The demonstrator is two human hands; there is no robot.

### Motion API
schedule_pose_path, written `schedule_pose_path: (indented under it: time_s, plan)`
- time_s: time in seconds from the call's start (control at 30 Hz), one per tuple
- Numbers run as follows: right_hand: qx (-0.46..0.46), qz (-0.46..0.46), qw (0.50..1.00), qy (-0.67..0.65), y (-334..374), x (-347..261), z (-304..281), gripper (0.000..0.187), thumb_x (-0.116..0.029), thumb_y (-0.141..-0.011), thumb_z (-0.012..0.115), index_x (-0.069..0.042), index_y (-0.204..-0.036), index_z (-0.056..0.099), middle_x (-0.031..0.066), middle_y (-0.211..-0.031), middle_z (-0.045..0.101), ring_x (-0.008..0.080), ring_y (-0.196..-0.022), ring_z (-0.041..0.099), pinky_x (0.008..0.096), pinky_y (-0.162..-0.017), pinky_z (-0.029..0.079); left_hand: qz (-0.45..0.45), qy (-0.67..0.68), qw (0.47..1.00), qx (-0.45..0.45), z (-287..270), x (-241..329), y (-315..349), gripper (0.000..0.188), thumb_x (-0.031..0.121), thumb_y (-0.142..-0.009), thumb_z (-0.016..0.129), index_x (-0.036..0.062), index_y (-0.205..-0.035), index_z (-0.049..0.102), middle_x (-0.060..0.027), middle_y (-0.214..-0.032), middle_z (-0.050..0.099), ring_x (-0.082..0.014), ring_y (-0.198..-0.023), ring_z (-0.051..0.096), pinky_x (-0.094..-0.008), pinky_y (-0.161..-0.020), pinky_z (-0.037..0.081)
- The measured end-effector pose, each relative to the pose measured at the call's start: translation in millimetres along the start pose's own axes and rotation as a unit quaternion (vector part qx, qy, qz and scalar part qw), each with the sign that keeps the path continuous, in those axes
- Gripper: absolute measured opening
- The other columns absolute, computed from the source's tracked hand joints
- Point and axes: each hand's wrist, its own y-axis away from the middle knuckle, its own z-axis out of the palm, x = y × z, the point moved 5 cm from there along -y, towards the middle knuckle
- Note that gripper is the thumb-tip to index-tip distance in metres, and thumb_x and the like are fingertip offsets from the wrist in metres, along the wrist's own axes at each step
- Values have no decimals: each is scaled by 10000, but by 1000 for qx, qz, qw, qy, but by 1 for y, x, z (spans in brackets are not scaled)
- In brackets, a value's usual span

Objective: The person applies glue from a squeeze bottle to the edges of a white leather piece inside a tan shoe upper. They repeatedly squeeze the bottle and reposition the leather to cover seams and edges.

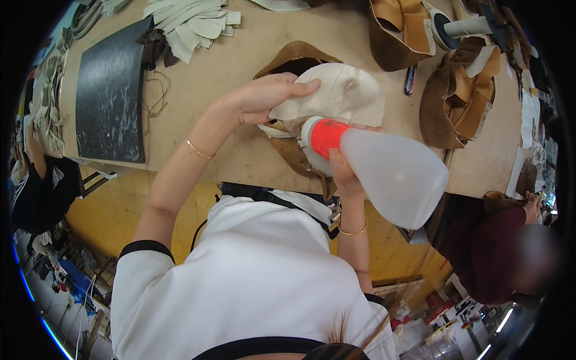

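Pinching a cream piece [348, 90] over brown leather [295, 51] with the left grip [270, 96], clutching a tilted white bottle [396, 171] by its red collar [328, 137] with the right grip [346, 172], at the edge of the tabletop [327, 27].

Smooth plastic bottle [399, 171], matt suede-like leather [290, 153]

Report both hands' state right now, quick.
Left hand: closed, holding the pale rounded piece at its edge.
Right hand: closed, holding the white bottle by its red band.
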Motion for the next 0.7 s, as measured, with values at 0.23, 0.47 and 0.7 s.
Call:
schedule_pose_path:
  time_s: [0.23,0.47,0.7]
  plan:
    - [238,95,963,-84,4,20,-12,465,-344,-668,708,-28,-960,529,105,-924,502,230,-797,510,323,-701,450,10,40,999,4,4,-5,0,373,347,-899,559,-1,-1035,569,-57,-967,626,-80,-824,614,-236,-679,531]
    - [258,88,957,-104,2,24,-16,447,-300,-672,686,-8,-961,510,104,-929,497,236,-814,499,323,-708,440,22,85,995,-39,5,-9,9,350,296,-928,518,3,-1117,556,-70,-1057,617,-104,-883,618,-251,-756,529]
    - [201,-7,978,-58,-1,21,-14,436,-211,-668,659,10,-1007,496,125,-999,499,242,-849,485,340,-756,433,25,53,996,-63,3,-13,6,381,275,-930,515,-16,-1176,523,-76,-1113,602,-113,-953,599,-269,-826,503]
